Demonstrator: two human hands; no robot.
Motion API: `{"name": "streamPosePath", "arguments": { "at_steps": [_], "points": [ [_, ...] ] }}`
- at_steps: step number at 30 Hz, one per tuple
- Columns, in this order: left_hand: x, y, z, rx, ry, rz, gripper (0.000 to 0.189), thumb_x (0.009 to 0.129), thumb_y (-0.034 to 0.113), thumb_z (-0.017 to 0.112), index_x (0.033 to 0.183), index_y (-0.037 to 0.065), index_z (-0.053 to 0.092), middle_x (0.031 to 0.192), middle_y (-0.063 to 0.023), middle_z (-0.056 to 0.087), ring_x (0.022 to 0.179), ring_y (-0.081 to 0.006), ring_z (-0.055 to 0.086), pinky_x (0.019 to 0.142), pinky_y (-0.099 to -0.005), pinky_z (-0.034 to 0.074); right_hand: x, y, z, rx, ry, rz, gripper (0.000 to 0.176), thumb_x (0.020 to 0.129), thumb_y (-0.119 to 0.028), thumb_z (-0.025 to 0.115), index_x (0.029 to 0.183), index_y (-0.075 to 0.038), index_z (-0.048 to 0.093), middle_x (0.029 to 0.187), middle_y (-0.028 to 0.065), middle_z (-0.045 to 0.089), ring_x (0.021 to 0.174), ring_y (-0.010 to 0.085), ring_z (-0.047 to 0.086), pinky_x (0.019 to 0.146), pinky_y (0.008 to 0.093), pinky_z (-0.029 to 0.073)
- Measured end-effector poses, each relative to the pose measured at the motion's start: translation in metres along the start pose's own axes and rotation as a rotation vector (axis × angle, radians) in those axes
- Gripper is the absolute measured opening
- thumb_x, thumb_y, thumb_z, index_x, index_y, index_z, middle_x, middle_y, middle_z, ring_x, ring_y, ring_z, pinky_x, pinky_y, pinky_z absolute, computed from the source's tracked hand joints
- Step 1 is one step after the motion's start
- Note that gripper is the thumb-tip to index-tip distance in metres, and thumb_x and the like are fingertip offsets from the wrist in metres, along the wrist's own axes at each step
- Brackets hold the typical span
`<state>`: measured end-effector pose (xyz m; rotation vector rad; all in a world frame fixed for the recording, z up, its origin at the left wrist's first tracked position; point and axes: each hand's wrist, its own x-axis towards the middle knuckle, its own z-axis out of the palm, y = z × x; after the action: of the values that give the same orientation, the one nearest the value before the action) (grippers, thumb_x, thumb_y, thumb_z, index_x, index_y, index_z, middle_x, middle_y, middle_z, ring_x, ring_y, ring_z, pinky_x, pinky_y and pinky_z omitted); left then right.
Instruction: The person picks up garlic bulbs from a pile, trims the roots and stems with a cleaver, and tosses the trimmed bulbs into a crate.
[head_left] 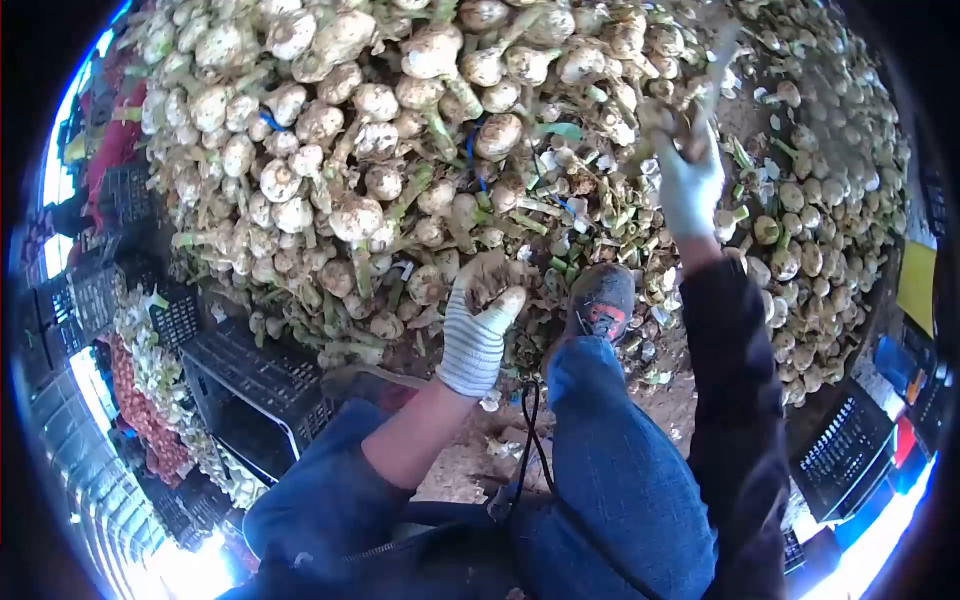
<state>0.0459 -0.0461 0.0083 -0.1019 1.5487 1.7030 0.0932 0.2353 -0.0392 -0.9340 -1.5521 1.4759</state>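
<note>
My left hand [478, 325], in a striped white glove with soiled fingers, is curled in front of the pile of garlic [355, 218]. What its fingers close around is dirt-brown and I cannot make it out. My right hand [690, 185], in a white glove, reaches out over the gap between two heaps. Its fingers wrap round a knife [722, 65], whose thin pale blade points up and away, smeared by motion. Soil-stained garlic bulbs with thick green stem stubs lie close beyond both hands. Cut stems [620, 230] litter the ground between them.
A second heap of bulbs [820, 240] spreads on the right. Black plastic crates [265, 385] stand at the left, with another black crate [845, 450] at the right. My shoe [603, 300] rests among trimmings at the pile's foot. Red net sacks [140, 410] lie far left.
</note>
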Motion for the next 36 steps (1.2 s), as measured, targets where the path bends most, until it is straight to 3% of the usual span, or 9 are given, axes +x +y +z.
{"name": "streamPosePath", "arguments": {
  "at_steps": [3,6,11,14,16,20,24,29,36],
  "points": [
    [0.005,0.023,0.011,-0.071,-0.203,0.044,0.061,0.081,0.004,0.07,0.135,0.009,0.04,0.121,-0.0071,0.054,0.102,-0.0149,0.055,0.087,-0.0287,0.05,-0.068,-0.067,-0.008,0.31,-0.454,0.111,0.061,0.08,-0.02,0.078,0.13,-0.004,0.047,0.108,0.0063,0.063,0.098,0.016,0.062,0.078,0.0304,0.056],
    [0.005,0.034,0.034,-0.21,-0.442,-0.069,0.066,0.079,0.006,0.074,0.134,0.009,0.039,0.119,-0.0064,0.054,0.105,-0.0155,0.055,0.088,-0.0281,0.05,-0.14,-0.092,0.01,0.5,-0.441,0.381,0.074,0.076,-0.023,0.081,0.136,-0.005,0.044,0.12,0.0088,0.059,0.108,0.0181,0.059,0.091,0.033,0.05],
    [0.005,0.027,0.023,-0.134,-0.354,-0.01,0.074,0.075,0.003,0.077,0.137,0.011,0.036,0.117,-0.0065,0.054,0.106,-0.0162,0.056,0.091,-0.0312,0.05,-0.127,-0.083,-0.037,0.377,-0.506,0.613,0.05,0.083,-0.009,0.069,0.128,0.003,0.052,0.086,-0.0013,0.062,0.067,0.0034,0.052,0.059,0.022,0.044],
    [0.012,0.03,0.012,0.449,-0.284,0.547,0.098,0.066,0.013,0.087,0.14,0.011,0.023,0.12,-0.0086,0.052,0.109,-0.0199,0.055,0.096,-0.0333,0.048,-0.123,-0.091,-0.043,-0.066,-0.391,0.525,0.035,0.084,-0.003,0.064,0.117,0.002,0.055,0.087,0.0028,0.065,0.074,0.0077,0.06,0.063,0.0256,0.05],
    [0.007,0.039,0.01,0.601,-0.331,0.405,0.097,0.063,0.026,0.089,0.137,0.006,0.03,0.124,-0.008,0.052,0.112,-0.0206,0.054,0.099,-0.0343,0.045,-0.136,-0.096,-0.041,-0.281,-0.543,0.351,0.03,0.086,-0.003,0.062,0.115,-0.001,0.056,0.089,0.006,0.068,0.079,0.0103,0.063,0.066,0.0259,0.051],
    [0.008,0.024,-0.012,-0.513,-0.655,-0.266,0.07,0.088,0.032,0.065,0.142,0.001,0.031,0.122,-0.0137,0.056,0.115,-0.0206,0.056,0.102,-0.039,0.044,-0.138,-0.108,-0.021,-0.547,-0.661,-0.279,0.019,0.06,0.0,0.06,0.076,-0.008,0.053,0.059,0.0068,0.045,0.053,0.0286,0.051,0.048,0.0386,0.039],
    [0.004,0.031,0.008,-0.093,-0.368,-0.013,0.056,0.091,0.046,0.055,0.124,0.001,0.051,0.113,-0.0136,0.06,0.102,-0.0226,0.061,0.089,-0.0341,0.052,-0.135,-0.111,-0.012,-0.604,-0.775,-0.349,0.011,0.061,-0.007,0.062,0.069,-0.01,0.054,0.056,0.0079,0.045,0.048,0.0311,0.049,0.046,0.0419,0.039],
    [-0.004,0.037,0.015,0.237,-0.254,0.402,0.055,0.075,0.018,0.079,0.12,0.003,0.049,0.101,-0.0067,0.057,0.092,-0.0152,0.059,0.081,-0.0288,0.052,-0.135,-0.122,-0.008,-0.682,-0.784,-0.467,0.01,0.063,-0.01,0.064,0.067,-0.01,0.055,0.055,0.0083,0.045,0.048,0.0307,0.05,0.045,0.0423,0.04],
    [-0.005,0.043,0.016,0.379,-0.203,0.279,0.073,0.062,0.018,0.087,0.121,0.003,0.048,0.102,-0.0088,0.058,0.093,-0.0167,0.059,0.083,-0.0299,0.05,-0.133,-0.124,-0.007,-0.653,-0.79,-0.482,0.013,0.064,-0.01,0.067,0.064,-0.01,0.054,0.054,0.008,0.044,0.047,0.0307,0.049,0.044,0.0428,0.039]
  ]
}}
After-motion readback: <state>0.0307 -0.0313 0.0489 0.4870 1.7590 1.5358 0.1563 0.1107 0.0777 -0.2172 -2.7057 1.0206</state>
